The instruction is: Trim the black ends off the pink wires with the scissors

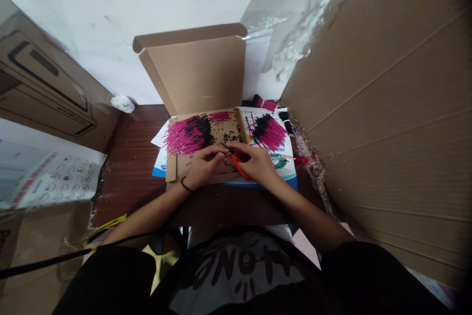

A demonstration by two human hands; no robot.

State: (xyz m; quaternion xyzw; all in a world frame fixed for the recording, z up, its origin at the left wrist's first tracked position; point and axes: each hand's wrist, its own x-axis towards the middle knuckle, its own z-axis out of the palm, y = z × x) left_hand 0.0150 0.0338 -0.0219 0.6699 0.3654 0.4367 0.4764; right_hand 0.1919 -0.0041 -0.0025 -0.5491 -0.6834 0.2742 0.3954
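My right hand is closed around red-handled cutters, whose dark tip points left toward my other hand. My left hand is pinched, its fingertips right beside that tip; whatever is between them is too small to make out. Both hands are over the front of an open cardboard box. Inside it, on the left, lies a heap of thin magenta strands with black ends. Short black bits are scattered over the box bottom. A second pile of magenta and black strands lies right of the box.
The box's lid stands up at the back. Printed paper lies under the box on the dark wooden table. Tied magenta and black bundles are at the back right. Large cartons rise close on both sides.
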